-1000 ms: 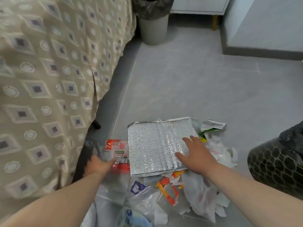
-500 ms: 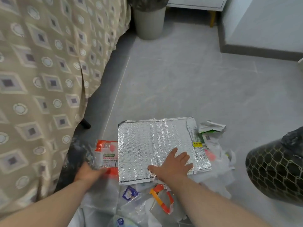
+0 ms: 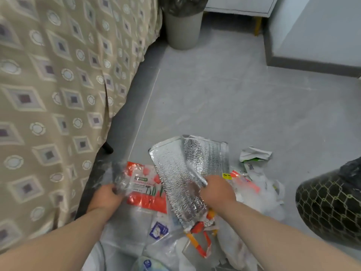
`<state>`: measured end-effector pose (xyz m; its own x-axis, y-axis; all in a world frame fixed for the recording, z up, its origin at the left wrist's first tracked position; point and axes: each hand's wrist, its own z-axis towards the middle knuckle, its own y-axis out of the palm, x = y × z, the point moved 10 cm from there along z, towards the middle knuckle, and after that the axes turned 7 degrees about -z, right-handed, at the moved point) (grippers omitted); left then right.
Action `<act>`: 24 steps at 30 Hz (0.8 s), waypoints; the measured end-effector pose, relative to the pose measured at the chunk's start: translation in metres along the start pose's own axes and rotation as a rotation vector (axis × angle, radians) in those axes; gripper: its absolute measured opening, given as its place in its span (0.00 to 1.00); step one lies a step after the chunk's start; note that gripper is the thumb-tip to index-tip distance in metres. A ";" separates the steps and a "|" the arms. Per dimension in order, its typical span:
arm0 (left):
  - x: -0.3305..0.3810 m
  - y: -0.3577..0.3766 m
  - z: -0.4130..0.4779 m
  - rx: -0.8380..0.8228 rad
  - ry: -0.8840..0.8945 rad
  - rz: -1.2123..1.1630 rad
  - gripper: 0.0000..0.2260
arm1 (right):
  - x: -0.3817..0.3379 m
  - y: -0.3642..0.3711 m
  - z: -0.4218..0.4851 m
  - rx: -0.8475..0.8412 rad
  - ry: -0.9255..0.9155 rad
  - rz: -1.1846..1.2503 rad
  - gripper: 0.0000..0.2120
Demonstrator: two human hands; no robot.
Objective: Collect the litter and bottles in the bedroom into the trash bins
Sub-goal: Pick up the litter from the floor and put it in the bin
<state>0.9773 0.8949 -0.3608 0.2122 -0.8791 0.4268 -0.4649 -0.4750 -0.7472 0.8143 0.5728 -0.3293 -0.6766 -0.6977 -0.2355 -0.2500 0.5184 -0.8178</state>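
Litter (image 3: 159,230) is heaped on the floor (image 3: 214,94) right beside the bed (image 3: 48,94). Right hand (image 3: 216,190) grips a folded foil bag (image 3: 175,169), left hand (image 3: 106,198) clutches a clear wrapper (image 3: 119,174) closer to the bed.

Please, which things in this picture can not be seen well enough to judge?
Head view:
- Grey bin: mouth cut off by the top edge.
- Mesh bin: cut off by the right edge.
- Print on the red wrapper: too small to read.
- What lies under the silver bag and right hand: hidden.
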 end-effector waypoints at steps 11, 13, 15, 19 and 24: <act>0.165 -0.112 -0.056 0.203 0.416 -0.235 0.07 | -0.023 -0.179 -0.067 0.140 -0.144 0.373 0.12; 0.192 -0.129 -0.072 0.198 0.468 -0.268 0.08 | -0.013 -0.208 -0.093 0.147 -0.153 0.555 0.08; 0.222 -0.142 -0.090 0.186 0.514 -0.285 0.08 | 0.003 -0.237 -0.119 0.173 -0.159 0.674 0.09; 0.294 -0.158 -0.132 0.166 0.627 -0.319 0.13 | 0.044 -0.296 -0.170 0.271 -0.183 0.851 0.06; 0.393 -0.153 -0.213 0.146 0.802 -0.549 0.18 | 0.126 -0.357 -0.210 0.443 -0.142 1.001 0.14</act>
<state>0.9490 0.6306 0.0294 -0.3046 -0.2721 0.9128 -0.3542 -0.8573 -0.3737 0.6734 0.4036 0.0433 -0.3417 -0.1266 -0.9312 0.6557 0.6777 -0.3328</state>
